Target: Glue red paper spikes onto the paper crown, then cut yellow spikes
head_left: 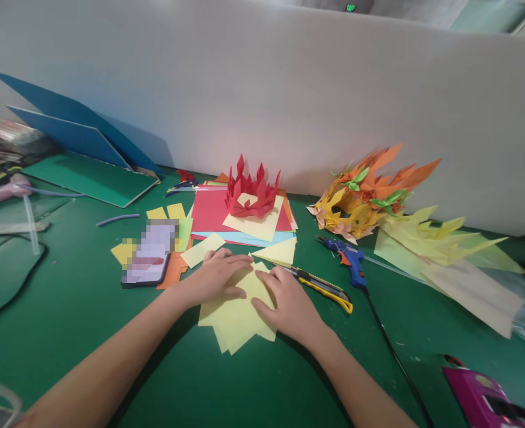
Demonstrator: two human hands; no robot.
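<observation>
A small stack of pale yellow square paper sheets (236, 324) is found near the front middle of the green surface (88, 333), fanned so that several corners stick out at the lower edge. It is pressed down from above by both hands. The left hand (218, 274) is laid over the upper left part and the right hand (289, 306) over the right edge. The grip of each is wide and flat, with fingers stretched out and nothing enclosed. The sheets are probably held this way so that they are kept from sliding on the smooth surface and their edges can be lined up or flattened.

The yellow paper is seen to be thin, matt and uncreased where it shows, and its top corner is raised slightly between the hands.

A yellow-and-black utility knife (325, 285) is laid just beside the right hand, and a blue hot-glue gun (351, 261) with a black cord is set a little further right, both apparently kept within easy reach. Behind the hands a spiky red folded paper crown (251, 193) is rested on a pile of coloured paper sheets (209, 211). A phone with a blurred screen (149, 255) is placed to the left on yellow and orange scraps. Orange and yellow paper flowers (364, 196) are heaped against the white partition wall (289, 89), well apart from the hands.
</observation>
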